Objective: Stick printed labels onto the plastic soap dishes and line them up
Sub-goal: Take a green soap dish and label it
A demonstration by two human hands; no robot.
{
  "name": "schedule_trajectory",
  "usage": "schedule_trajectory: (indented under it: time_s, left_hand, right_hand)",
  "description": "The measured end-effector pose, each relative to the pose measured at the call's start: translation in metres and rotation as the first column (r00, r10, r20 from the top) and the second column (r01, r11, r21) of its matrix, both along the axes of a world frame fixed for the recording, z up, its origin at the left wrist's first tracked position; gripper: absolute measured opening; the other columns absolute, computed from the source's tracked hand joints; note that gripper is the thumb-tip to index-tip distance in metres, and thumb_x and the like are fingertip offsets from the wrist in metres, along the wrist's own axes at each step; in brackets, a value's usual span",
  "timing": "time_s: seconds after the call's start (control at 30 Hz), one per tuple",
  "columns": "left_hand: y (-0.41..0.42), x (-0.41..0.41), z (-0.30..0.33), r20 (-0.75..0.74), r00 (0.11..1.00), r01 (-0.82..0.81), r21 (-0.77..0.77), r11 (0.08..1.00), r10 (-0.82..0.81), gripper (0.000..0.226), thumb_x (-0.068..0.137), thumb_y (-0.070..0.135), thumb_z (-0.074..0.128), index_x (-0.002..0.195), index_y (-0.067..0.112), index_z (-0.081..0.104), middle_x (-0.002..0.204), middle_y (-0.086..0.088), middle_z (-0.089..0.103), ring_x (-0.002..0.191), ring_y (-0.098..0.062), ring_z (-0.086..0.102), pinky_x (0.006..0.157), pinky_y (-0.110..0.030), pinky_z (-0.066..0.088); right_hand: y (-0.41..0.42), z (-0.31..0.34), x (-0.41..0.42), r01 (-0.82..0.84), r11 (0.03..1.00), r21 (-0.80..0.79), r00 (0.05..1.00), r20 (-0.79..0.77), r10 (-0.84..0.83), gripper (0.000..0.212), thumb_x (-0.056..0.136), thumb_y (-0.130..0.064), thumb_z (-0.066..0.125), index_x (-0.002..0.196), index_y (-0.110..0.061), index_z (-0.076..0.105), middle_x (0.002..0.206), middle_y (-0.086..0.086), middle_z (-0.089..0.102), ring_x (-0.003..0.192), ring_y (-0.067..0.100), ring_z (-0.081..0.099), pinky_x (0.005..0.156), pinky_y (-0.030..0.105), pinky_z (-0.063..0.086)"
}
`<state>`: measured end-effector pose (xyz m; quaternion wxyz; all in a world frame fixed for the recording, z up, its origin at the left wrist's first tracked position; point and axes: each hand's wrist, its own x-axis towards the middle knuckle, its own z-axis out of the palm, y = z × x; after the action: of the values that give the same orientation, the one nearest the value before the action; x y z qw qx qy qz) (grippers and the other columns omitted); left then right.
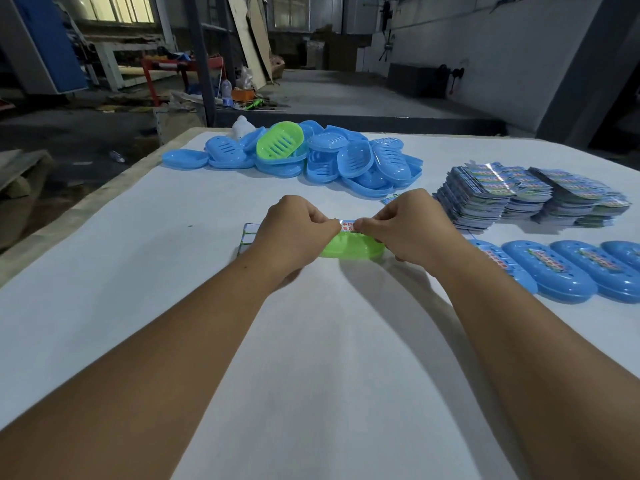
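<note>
A green soap dish (349,247) lies on the white table (173,271) in the middle, under both my hands. A printed label (347,225) with red characters is stretched above it, pinched at its left end by my left hand (294,233) and at its right end by my right hand (412,230). Whether the label touches the dish is hidden by my fingers. A row of labelled blue dishes (561,271) lies to the right. A heap of unlabelled blue dishes (346,161), with one green dish (280,140) on top, sits at the back.
Stacks of printed labels (519,195) stand at the right rear. A small pile of label backings (249,235) lies just left of my left hand. The table's left edge runs diagonally, with the workshop floor and clutter beyond.
</note>
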<state>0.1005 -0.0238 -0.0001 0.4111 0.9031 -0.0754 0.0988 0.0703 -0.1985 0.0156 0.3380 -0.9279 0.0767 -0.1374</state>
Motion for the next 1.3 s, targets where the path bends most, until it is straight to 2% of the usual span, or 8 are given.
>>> schedule_trajectory:
  time_s: [0.33, 0.53, 0.63, 0.77, 0.87, 1.03, 1.13, 1.3]
  left_hand:
    - [0.001, 0.0, 0.001, 0.016, 1.0, -0.01, 0.072, 0.997, 0.008, 0.017, 0.08, 0.034, 0.069, 0.074, 0.019, 0.075, 0.067, 0.014, 0.064, 0.064, 0.003, 0.055, 0.051, -0.015, 0.032]
    - [-0.003, -0.002, 0.002, 0.054, 0.998, -0.034, 0.134, 0.99, 0.027, 0.02, 0.077, 0.038, 0.072, 0.069, 0.02, 0.072, 0.067, 0.011, 0.065, 0.066, -0.001, 0.056, 0.051, -0.019, 0.034]
    - [-0.007, -0.004, 0.005, 0.08, 0.996, -0.063, 0.223, 0.973, 0.046, 0.028, 0.076, 0.046, 0.071, 0.068, 0.019, 0.069, 0.071, 0.006, 0.066, 0.07, -0.012, 0.06, 0.053, -0.021, 0.038]
    - [-0.014, -0.001, 0.01, 0.08, 0.995, -0.085, 0.344, 0.935, 0.061, 0.035, 0.079, 0.05, 0.063, 0.077, 0.015, 0.064, 0.082, -0.004, 0.068, 0.082, -0.029, 0.063, 0.071, -0.035, 0.053]
    - [-0.017, 0.003, 0.011, 0.071, 0.995, -0.086, 0.391, 0.916, 0.063, 0.041, 0.081, 0.053, 0.06, 0.078, 0.012, 0.057, 0.087, -0.011, 0.068, 0.082, -0.033, 0.06, 0.071, -0.036, 0.051]
    - [-0.016, 0.004, 0.012, 0.03, 0.998, -0.066, 0.368, 0.927, 0.058, 0.047, 0.081, 0.057, 0.063, 0.091, 0.012, 0.067, 0.093, -0.009, 0.068, 0.09, -0.032, 0.062, 0.08, -0.04, 0.055]
    - [-0.016, 0.003, 0.011, 0.038, 0.998, -0.063, 0.354, 0.933, 0.053, 0.043, 0.081, 0.055, 0.063, 0.087, 0.013, 0.066, 0.09, -0.008, 0.068, 0.087, -0.031, 0.062, 0.078, -0.039, 0.054]
    - [-0.016, 0.003, 0.008, 0.053, 0.997, -0.071, 0.309, 0.948, 0.057, 0.033, 0.082, 0.047, 0.063, 0.083, 0.015, 0.066, 0.085, -0.003, 0.068, 0.086, -0.028, 0.063, 0.071, -0.033, 0.049]
  right_hand:
    - [0.003, 0.001, 0.001, -0.024, 0.997, -0.078, 1.0, -0.011, 0.023, 0.034, 0.081, -0.041, 0.078, 0.07, -0.009, 0.076, 0.067, 0.014, 0.07, 0.044, 0.015, 0.044, 0.053, 0.028, 0.039]
    - [0.006, 0.003, 0.001, -0.009, 0.991, -0.133, 0.999, -0.036, 0.004, 0.029, 0.079, -0.041, 0.077, 0.069, -0.014, 0.076, 0.063, 0.009, 0.069, 0.048, 0.017, 0.05, 0.054, 0.029, 0.045]
    - [0.008, 0.004, 0.001, 0.024, 0.984, -0.175, 0.999, -0.031, -0.03, 0.032, 0.077, -0.041, 0.075, 0.065, -0.012, 0.073, 0.061, 0.011, 0.067, 0.055, 0.023, 0.056, 0.058, 0.033, 0.053]
    - [0.013, 0.002, 0.009, 0.08, 0.961, -0.263, 0.996, -0.015, -0.087, 0.036, 0.078, -0.046, 0.07, 0.073, -0.011, 0.072, 0.066, 0.005, 0.064, 0.072, 0.026, 0.061, 0.054, 0.029, 0.04]
    - [0.016, 0.003, 0.013, 0.095, 0.92, -0.381, 0.995, -0.002, -0.104, 0.04, 0.08, -0.052, 0.067, 0.082, -0.012, 0.065, 0.075, 0.005, 0.058, 0.073, 0.028, 0.055, 0.056, 0.029, 0.035]
    - [0.019, 0.008, 0.014, 0.102, 0.841, -0.532, 0.994, 0.015, -0.111, 0.046, 0.082, -0.056, 0.065, 0.072, -0.017, 0.044, 0.075, 0.004, 0.047, 0.075, 0.031, 0.048, 0.063, 0.032, 0.036]
    - [0.019, 0.008, 0.012, 0.099, 0.826, -0.555, 0.993, 0.002, -0.117, 0.054, 0.084, -0.06, 0.063, 0.069, -0.02, 0.031, 0.071, 0.001, 0.038, 0.077, 0.03, 0.046, 0.064, 0.033, 0.036]
    - [0.014, 0.006, 0.009, 0.105, 0.831, -0.546, 0.99, -0.026, -0.142, 0.054, 0.082, -0.07, 0.057, 0.072, -0.018, 0.044, 0.071, -0.001, 0.044, 0.075, 0.029, 0.05, 0.061, 0.031, 0.034]
